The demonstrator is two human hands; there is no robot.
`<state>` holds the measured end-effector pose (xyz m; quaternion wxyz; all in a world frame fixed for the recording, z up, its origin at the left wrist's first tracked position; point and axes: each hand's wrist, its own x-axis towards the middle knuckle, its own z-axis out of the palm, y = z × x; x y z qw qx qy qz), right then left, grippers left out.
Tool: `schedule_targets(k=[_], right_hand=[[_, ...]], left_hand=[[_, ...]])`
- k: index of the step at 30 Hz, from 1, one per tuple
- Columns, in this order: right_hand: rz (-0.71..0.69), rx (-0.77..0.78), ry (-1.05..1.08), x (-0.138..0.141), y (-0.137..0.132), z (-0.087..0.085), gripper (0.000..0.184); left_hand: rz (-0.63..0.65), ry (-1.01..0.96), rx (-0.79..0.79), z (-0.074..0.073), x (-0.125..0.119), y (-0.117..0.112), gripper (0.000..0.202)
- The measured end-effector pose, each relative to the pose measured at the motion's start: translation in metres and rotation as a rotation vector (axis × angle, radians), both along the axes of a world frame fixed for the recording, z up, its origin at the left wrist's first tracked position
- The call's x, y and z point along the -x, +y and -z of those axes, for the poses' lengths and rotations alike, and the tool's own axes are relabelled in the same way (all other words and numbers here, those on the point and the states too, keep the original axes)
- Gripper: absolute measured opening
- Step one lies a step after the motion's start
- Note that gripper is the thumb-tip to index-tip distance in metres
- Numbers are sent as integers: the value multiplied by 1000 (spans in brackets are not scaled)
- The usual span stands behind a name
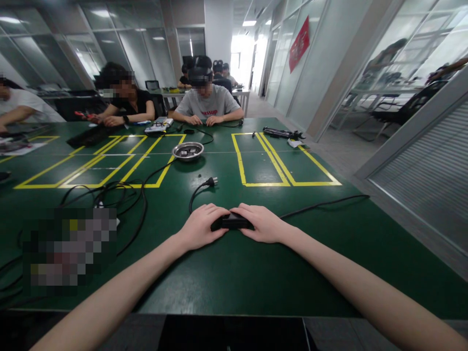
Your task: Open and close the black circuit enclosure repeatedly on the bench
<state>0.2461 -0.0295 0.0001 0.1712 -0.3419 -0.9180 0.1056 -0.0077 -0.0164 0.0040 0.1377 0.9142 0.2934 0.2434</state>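
A black power adapter (236, 221), a small oblong block, is held low over the green table (226, 278) in front of me. My left hand (205, 225) is closed around its left end, and my right hand (261, 223) grips the right end. Fingers cover both ends, so only the middle of the block shows. Beyond my left hand, a black cord curves up to a two-pin plug (211, 182) lying on the table. From behind my right hand another black cable (325, 205) runs out to the right table edge.
Left of me lie tangled black cables (120, 190) beside a blurred-out object (69, 251). A metal bowl (187, 151) with small parts stands farther back. Yellow tape (266, 184) marks the tabletop. Across the table, a person (207, 102) works, with others to the left.
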Motion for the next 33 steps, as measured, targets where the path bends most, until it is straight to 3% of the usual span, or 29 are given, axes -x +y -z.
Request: schedule_targets(k=[7,14,19,23,30,33], right_hand=[[-10,-37,-41,3,-1,-2,39],[-22,-141,-160,5,-3,-9,42],[-12,-197,-165,4,-4,-10,42],[-23,-258,-180,4,-5,-10,40],[-32,-425,-211,7,-4,-6,41],[-49,-414,-234,6,-3,-9,43]], left_hand=[[34,148,-125,-1,0,-1,24],[100,209,-191,-8,3,0,29],[79,230,-213,-6,3,-1,36],[32,139,-112,-7,0,-3,40],[-114,-1,280,-9,-5,-5,34],[-117,-69,308,-7,-4,-4,28]])
